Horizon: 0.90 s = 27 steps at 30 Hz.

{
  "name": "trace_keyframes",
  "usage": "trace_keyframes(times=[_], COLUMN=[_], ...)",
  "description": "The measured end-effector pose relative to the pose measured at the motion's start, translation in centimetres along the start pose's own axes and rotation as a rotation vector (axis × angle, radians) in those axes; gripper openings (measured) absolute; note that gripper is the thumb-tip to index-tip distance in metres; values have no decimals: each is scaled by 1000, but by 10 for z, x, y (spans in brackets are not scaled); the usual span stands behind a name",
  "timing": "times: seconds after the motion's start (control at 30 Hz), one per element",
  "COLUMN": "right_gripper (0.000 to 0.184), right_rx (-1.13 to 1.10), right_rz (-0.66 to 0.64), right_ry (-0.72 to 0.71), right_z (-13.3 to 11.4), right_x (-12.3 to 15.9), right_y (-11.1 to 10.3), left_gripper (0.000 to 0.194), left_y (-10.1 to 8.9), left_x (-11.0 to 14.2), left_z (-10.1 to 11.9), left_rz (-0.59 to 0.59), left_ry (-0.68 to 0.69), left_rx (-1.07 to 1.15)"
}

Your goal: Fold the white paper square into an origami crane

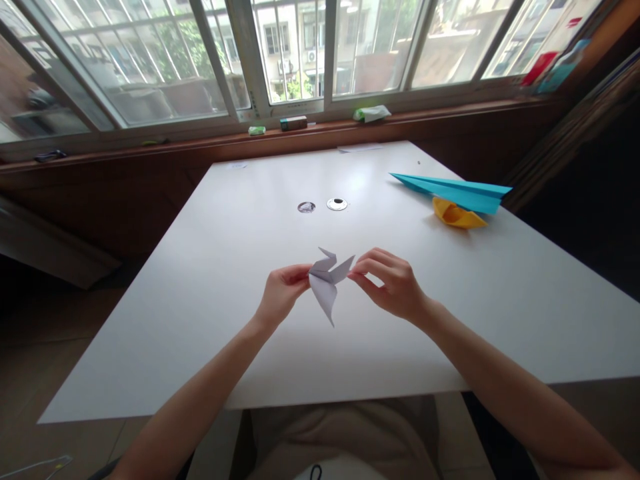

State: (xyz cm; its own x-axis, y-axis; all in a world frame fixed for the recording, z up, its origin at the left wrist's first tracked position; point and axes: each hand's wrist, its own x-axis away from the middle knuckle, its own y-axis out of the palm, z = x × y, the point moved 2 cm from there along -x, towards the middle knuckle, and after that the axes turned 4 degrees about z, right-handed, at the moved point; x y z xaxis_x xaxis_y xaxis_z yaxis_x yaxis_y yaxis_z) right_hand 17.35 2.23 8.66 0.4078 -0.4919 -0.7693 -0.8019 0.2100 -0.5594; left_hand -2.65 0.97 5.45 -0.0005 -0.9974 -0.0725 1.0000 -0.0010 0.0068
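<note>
A white folded paper crane (325,287) is held up over the near middle of the table, its pointed neck upward and one wing hanging down toward me. My left hand (283,293) pinches it at its left side between thumb and fingers. From the right, the thumb and forefinger of my right hand (390,280) close together at the crane's right-hand point. The exact contact of those fingertips is small and partly hidden.
The white table (200,267) carries a blue paper plane (455,192) and a yellow paper boat (457,215) at the right. Two round stickers (307,208) lie beyond my hands. On the windowsill sit a small box (293,123) and a green-and-white packet (371,114).
</note>
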Motion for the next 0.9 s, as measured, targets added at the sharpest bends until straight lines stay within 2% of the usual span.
trace_keyframes(times=[0.13,0.27,0.37,0.57,0.77,0.9], right_gripper=[15,20,23,22,22,25], right_rx=[-226,-535,-753,-987,-1183,-1291], right_rz=[-87,-227,-282,-308,-361,-386], right_ry=[356,696,882,1082,1159,1208], right_z=[4,10,13,11,9,8], right_x=[-1,0,-1,-2,0,0], right_y=[2,3,3,5,6,9], left_gripper=[16,13,14,20,31,35], left_y=[-2,-2,-2,-1,0,1], left_x=[3,4,5,12,18,19], left_z=[2,6,10,14,16,16], left_rz=[76,64,51,74,84,101], left_ry=[176,346,452,649,875,941], left_rx=[-109,-217,-293,-372,-338,-329])
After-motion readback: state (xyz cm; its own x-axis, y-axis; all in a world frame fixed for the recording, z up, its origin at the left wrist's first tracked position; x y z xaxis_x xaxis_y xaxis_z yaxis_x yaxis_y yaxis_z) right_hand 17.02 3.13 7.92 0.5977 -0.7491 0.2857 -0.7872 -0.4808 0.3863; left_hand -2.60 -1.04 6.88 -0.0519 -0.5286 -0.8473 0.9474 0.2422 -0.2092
